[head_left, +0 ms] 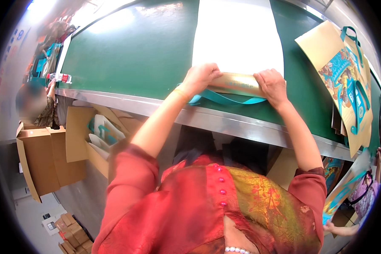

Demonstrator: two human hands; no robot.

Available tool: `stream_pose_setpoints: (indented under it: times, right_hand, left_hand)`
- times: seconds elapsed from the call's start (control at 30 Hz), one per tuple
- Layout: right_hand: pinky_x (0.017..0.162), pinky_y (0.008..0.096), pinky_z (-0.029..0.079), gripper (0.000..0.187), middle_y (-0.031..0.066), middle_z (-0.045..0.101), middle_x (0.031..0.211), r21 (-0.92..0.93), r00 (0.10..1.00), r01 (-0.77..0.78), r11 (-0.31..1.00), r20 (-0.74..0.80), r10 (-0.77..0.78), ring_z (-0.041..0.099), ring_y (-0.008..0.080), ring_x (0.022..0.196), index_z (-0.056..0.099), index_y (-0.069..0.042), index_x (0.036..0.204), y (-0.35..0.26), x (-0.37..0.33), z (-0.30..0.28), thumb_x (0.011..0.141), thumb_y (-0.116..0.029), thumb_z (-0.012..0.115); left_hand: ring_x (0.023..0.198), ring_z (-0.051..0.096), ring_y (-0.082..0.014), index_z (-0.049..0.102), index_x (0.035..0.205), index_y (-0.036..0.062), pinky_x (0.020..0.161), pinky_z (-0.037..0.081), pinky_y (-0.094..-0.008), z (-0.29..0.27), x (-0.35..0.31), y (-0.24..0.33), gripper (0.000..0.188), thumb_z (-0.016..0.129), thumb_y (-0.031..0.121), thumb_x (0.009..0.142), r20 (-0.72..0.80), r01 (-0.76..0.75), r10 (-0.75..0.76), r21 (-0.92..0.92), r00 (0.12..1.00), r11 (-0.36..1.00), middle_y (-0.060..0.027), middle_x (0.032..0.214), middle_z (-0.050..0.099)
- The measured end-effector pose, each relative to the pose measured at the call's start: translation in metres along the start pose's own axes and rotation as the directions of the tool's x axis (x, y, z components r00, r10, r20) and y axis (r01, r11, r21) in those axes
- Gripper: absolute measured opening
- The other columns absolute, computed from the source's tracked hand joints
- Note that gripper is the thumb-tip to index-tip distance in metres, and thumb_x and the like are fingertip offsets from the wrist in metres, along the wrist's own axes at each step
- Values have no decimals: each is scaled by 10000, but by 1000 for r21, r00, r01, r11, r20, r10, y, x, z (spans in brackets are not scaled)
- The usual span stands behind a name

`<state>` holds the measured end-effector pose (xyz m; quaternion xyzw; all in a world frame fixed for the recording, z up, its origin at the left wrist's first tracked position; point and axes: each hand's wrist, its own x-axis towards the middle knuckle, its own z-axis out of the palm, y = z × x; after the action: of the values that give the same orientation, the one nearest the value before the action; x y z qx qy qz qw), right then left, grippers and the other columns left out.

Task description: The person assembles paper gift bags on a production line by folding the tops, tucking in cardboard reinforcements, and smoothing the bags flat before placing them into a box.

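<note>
A long white paper piece [239, 38] lies across the green work surface, reaching from the far edge toward me. At its near end is a shiny gold band [237, 83], apparently turned over, and a teal ribbon handle [237, 101] loops out below it, like the top of a paper bag. My left hand [202, 78] is closed on the band's left end, fingers curled over it. At the right end, my right hand [272, 86] grips it in the same way. The fingertips of both hands are partly hidden.
A metal edge [156, 108] borders the green table [131, 55]. Gold-and-teal printed paper bags [343, 80] stand at the right. Open cartons [78, 135] are below left, one holding white bags. A bottle [61, 78] and a person are far left; another person's arm [343, 230] shows lower right.
</note>
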<state>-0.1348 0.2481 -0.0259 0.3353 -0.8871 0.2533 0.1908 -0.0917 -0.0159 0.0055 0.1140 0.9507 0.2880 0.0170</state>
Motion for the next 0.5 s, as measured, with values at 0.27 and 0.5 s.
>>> stream_pose_setpoints:
  times: [0.27, 0.5]
  right_hand:
    - [698, 377, 433, 118, 66, 534, 840, -56, 997, 20, 998, -68, -23, 512, 267, 807, 633, -102, 808, 1, -1, 9, 805, -214, 667]
    - [1017, 506, 279, 446, 170, 477, 1243, -374, 976, 145, 916, 207, -69, 393, 375, 1210, 532, -126, 1252, 15, 7, -3, 880, -372, 539]
  left_hand:
    - [875, 571, -270, 655, 839, 105, 735, 420, -401, 23, 3, -1, 251, 674, 349, 786, -171, 102, -53, 292, 984, 951, -90, 848, 606]
    - [958, 529, -278, 633, 879, 130, 832, 359, -518, 36, -3, 6, 262, 692, 353, 755, -298, 221, -125, 314, 946, 923, -71, 980, 573]
